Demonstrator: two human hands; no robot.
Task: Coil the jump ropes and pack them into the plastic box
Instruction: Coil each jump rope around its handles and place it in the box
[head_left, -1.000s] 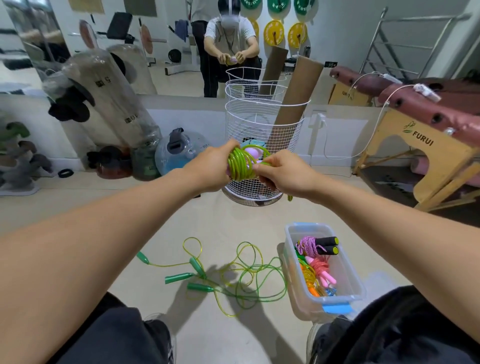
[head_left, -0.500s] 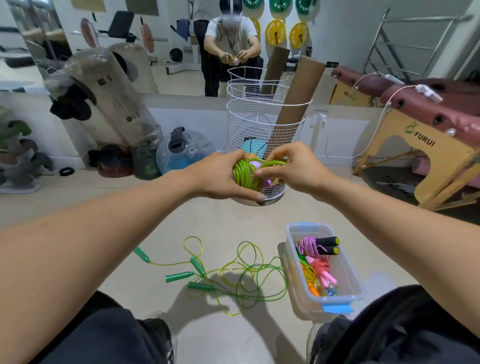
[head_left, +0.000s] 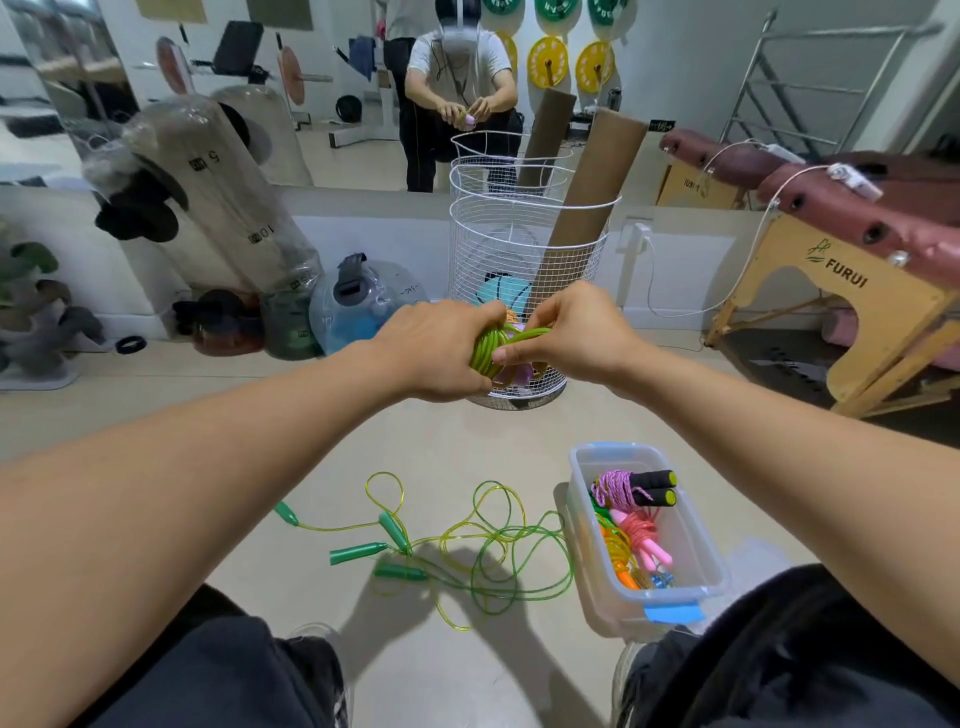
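Both hands, left (head_left: 441, 353) and right (head_left: 576, 338), grip a coiled green plastic jump rope (head_left: 491, 351) at chest height. Coiling seems nearly finished; next, lower it into the clear plastic box (head_left: 696, 545) on the floor.

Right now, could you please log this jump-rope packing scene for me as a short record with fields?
left hand: grips the green coiled rope
right hand: pinches a loop of the same coil
coil position: held in the air in front of the wire basket
plastic box: on the floor at right, open, holding several packed ropes
loose ropes: uncoiled on the floor left of the box, green handles
task state: coil not yet in the box
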